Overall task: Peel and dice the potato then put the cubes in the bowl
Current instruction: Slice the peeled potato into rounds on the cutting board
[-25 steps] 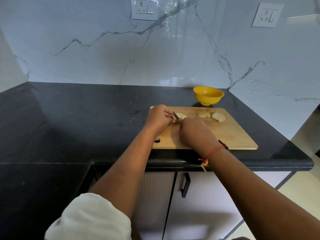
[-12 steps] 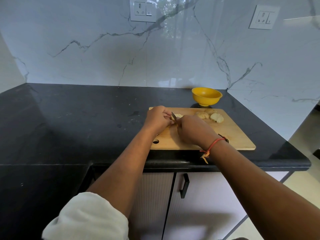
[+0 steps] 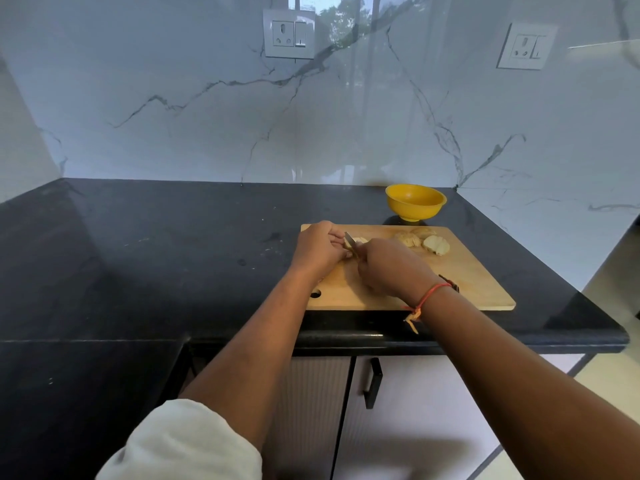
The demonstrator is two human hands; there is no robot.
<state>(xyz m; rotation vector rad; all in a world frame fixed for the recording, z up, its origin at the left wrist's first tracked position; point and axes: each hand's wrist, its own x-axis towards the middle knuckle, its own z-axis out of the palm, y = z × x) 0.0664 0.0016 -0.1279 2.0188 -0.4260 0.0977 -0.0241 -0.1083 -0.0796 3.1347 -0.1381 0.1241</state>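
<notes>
Pinching one potato piece (image 3: 358, 241), left hand (image 3: 317, 249); right hand (image 3: 391, 268) holds one knife (image 3: 349, 238).

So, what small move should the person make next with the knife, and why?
Probably press the knife down through the potato piece that the left hand holds on the cutting board. The right hand grips the knife with its blade at that piece, larger potato chunks lie at the board's far side, and no cubes show in the yellow bowl.
</notes>
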